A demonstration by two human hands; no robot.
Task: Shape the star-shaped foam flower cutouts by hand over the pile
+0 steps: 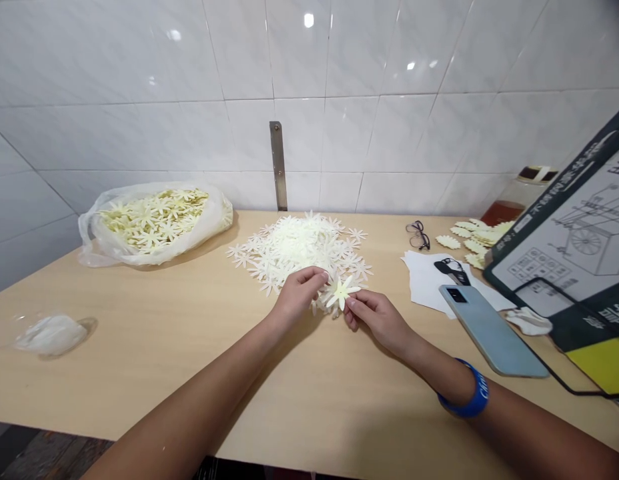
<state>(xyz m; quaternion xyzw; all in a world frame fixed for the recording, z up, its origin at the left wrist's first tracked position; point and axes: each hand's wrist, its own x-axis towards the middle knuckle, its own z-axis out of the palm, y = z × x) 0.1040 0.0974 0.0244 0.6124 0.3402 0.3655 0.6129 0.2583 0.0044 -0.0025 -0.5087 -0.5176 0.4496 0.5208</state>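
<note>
In the middle of the head view, a pale yellow flower cutout (341, 292) with long narrow petals is held up between my two hands. My right hand (377, 317) pinches a petal on its right side between thumb and fingers. On the other side, my left hand (304, 290) is closed in a pinch close to the left petals; whether it grips a petal is hard to see. Just behind both hands spreads a loose pile of white flower cutouts (299, 243), partly covered by my fingers.
A plastic bag (189, 243) full of yellowish cutouts stands back left, with a small clear bag (54, 335) nearer. Rightward lie eyeglasses (418, 235), white paper (419, 283), a phone (492, 330) and scalloped pieces (477, 233). A jar (507, 203) and a printed box (584, 233) stand beyond.
</note>
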